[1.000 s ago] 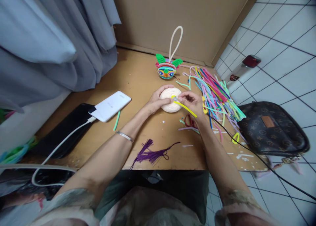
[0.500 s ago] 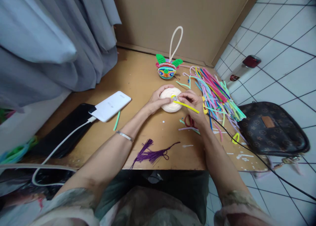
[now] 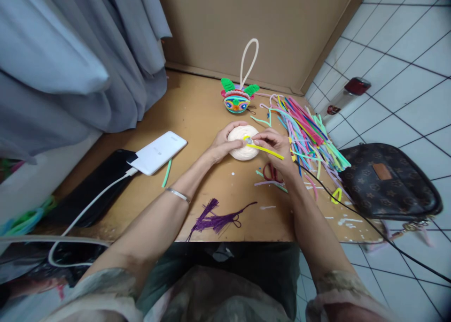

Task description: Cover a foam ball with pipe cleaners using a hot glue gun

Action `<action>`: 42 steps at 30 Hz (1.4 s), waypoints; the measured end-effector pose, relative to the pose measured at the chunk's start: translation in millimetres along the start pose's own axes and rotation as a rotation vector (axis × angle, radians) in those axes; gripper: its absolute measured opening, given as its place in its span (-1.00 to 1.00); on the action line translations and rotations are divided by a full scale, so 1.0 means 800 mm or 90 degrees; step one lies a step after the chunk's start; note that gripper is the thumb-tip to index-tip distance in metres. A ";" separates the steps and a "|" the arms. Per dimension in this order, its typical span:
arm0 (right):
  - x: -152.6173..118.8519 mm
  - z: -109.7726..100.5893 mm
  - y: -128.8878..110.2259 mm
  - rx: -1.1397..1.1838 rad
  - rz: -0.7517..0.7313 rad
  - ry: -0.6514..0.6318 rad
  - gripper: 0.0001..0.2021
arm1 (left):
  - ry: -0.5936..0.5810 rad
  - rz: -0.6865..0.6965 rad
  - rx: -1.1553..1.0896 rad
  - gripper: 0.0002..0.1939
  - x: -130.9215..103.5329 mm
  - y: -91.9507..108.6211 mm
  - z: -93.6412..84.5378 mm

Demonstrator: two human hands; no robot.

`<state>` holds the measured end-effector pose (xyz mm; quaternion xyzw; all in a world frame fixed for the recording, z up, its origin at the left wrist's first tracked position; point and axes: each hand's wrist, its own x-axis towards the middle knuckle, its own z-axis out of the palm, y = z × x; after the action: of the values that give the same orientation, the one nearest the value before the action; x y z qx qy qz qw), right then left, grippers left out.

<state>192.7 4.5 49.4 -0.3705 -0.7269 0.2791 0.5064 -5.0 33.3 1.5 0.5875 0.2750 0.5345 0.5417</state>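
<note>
Free end of yellow strip point(image 3: 269, 151) swung slightly away from the body; strip slanted from the centre of white disc point(image 3: 242, 155) toward right hand point(image 3: 279, 146), its hold not discernible. Disc gripped by left hand point(image 3: 220, 144).

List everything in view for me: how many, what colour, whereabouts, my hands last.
wound disc: one, cream, between the hands
strip: one, yellow, across the disc
decorated figure: one, multicoloured, table's back
fuzzy stems: many, mixed colours, right
red loops: part-hidden, by right wrist
small loop: one, yellow, right
tassels: apparently two, purple, near edge
short piece: one, green, left
flat device: one, white, left, cable attached
flat item: one, black, under device
bag: one, dark brown, far right
bottle: one, clear with red lid, beyond stems
curtain: grey-blue, upper left
table: one, light brown, centre
tiles: white, right
bracelet: one, silvery, left wrist
left hand, right hand: bare, at disc
</note>
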 end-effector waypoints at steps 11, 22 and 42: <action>0.001 0.002 -0.004 -0.051 -0.021 -0.021 -0.60 | 0.001 0.025 0.018 -0.19 0.005 -0.011 -0.006; 0.000 -0.011 0.001 -0.152 -0.138 -0.070 -0.57 | 0.012 0.003 -0.030 -0.19 0.007 -0.010 -0.001; 0.010 -0.007 0.005 -0.082 -0.055 -0.066 -0.69 | 0.064 0.025 0.026 -0.18 0.011 -0.017 0.001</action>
<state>197.0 13.2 52.3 -0.3557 -0.7836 0.2286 0.4551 1.6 44.8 -8.0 0.5759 0.3009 0.5685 0.5046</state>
